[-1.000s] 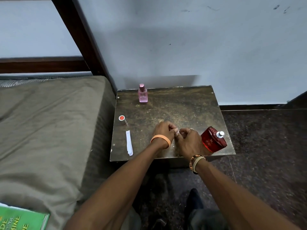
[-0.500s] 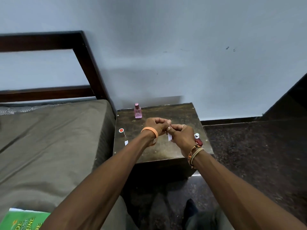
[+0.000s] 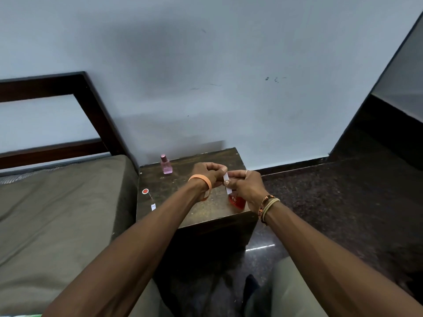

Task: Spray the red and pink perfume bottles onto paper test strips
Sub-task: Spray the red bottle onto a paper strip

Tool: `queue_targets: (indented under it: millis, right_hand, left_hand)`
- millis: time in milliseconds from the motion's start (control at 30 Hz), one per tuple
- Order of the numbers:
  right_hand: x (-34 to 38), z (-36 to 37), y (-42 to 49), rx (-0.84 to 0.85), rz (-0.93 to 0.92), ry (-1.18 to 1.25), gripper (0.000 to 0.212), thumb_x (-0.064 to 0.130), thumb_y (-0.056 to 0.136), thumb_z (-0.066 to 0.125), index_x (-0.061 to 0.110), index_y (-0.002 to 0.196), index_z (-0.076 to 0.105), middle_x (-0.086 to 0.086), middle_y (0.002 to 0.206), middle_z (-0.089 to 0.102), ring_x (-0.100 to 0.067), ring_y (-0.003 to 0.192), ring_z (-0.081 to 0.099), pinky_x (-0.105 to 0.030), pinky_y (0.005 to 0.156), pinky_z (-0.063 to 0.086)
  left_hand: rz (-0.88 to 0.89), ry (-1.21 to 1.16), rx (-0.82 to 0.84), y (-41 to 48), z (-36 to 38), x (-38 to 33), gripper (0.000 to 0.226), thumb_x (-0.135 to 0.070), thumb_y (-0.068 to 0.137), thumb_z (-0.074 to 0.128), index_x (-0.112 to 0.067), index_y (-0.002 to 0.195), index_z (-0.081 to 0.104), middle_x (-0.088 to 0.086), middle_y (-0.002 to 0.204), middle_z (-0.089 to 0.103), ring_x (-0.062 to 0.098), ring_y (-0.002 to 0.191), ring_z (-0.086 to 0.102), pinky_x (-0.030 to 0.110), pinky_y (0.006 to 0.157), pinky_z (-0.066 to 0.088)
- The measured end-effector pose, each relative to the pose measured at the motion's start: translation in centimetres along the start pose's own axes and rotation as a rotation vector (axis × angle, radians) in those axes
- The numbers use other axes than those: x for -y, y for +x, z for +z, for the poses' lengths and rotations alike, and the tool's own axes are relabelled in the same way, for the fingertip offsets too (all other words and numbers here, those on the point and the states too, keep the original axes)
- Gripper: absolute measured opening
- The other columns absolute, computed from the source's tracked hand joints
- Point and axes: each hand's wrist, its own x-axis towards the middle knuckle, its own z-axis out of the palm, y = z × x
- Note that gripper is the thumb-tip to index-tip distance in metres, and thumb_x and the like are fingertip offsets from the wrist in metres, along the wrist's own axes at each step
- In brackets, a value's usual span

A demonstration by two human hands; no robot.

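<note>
While the red bottle (image 3: pixel 237 201) rests beneath, both hands (image 3: pixel 206 174) (image 3: pixel 246 188) pinch a paper strip (image 3: pixel 226 178).

Dark table (image 3: pixel 174 186) with pink bottle (image 3: pixel 167 166), red bottle (image 3: pixel 237 201), red cap (image 3: pixel 145 191), paper strip (image 3: pixel 153 207)

A single wide-angle view from the person's head, facing forward and down along both bare forearms, which run in from the bottom edge and fill much of the lower half. The left hand (image 3: pixel 207 173) and right hand (image 3: pixel 247 187) meet just below centre, pinching a small white paper strip (image 3: pixel 226 178) over the small dark wooden bedside table (image 3: pixel 169 186) — seen from above and from its front. A pale blue-grey wall (image 3: pixel 229 65) fills the upper half; an olive-brown mattress (image 3: pixel 57 213) lies at left, dark speckled floor (image 3: pixel 332 202) at right.
</note>
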Motion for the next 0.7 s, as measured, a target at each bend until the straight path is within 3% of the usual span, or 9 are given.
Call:
queue_targets:
  millis: [133, 233, 300, 533, 700]
  right_hand:
    - [-0.7, -1.5, 0.7, -0.038, -0.004, -0.071, 0.03, -0.002, 0.077, 0.077, 0.01, 0.104, 0.072, -0.006, 0.093, 0.074, -0.015, 0.087, 0.069, -0.039, 0.087, 0.059]
    - [-2.0, -2.7, 1.4, -0.212, -0.094, -0.122, 0.024, 0.002, 0.077, 0.076, 0.014, 0.097, 0.073, -0.002, 0.091, 0.072, -0.016, 0.089, 0.069, -0.038, 0.087, 0.059]
    - [-3.0, -3.2, 1.8, -0.265, -0.158, -0.256, 0.028, 0.011, 0.076, 0.079, 0.014, 0.103, 0.072, 0.0, 0.094, 0.07, -0.015, 0.091, 0.068, -0.035, 0.084, 0.059]
    - [-6.7, -2.8, 4.1, -0.221, -0.17, -0.566, 0.074, 0.022, 0.068, 0.087, 0.018, 0.134, 0.055, -0.005, 0.132, 0.059, -0.021, 0.12, 0.056, -0.033, 0.097, 0.05]
    - [-9.0, -1.8, 5.4, -0.148, -0.147, -0.639, 0.077, 0.028, 0.066, 0.088, 0.022, 0.135, 0.054, -0.004, 0.121, 0.066, -0.023, 0.113, 0.061, -0.041, 0.095, 0.053]
  left_hand:
    - [0.019, 0.03, -0.065, 0.9, 0.6, 0.0, 0.009, -0.009, 0.086, 0.067, -0.01, 0.077, 0.066, 0.012, 0.081, 0.07, 0.02, 0.068, 0.067, 0.027, 0.058, 0.054]
    - [0.026, 0.063, -0.101, 1.7, 0.9, 0.6, 0.01, -0.009, 0.087, 0.066, -0.011, 0.077, 0.066, 0.011, 0.081, 0.07, 0.018, 0.067, 0.066, 0.024, 0.056, 0.052]
    - [0.018, 0.076, -0.116, 2.3, 1.0, 1.3, 0.013, -0.008, 0.087, 0.066, -0.012, 0.074, 0.066, 0.008, 0.077, 0.069, 0.017, 0.066, 0.066, 0.023, 0.054, 0.052]
    - [-0.038, 0.154, -0.141, 4.9, 1.8, 5.0, 0.017, -0.009, 0.087, 0.066, -0.015, 0.071, 0.064, 0.007, 0.075, 0.067, 0.016, 0.062, 0.063, 0.024, 0.055, 0.051]
    - [-0.087, 0.17, -0.12, 6.4, 1.8, 7.2, 0.016, -0.009, 0.087, 0.065, -0.013, 0.072, 0.063, 0.008, 0.075, 0.065, 0.018, 0.067, 0.061, 0.029, 0.063, 0.054]
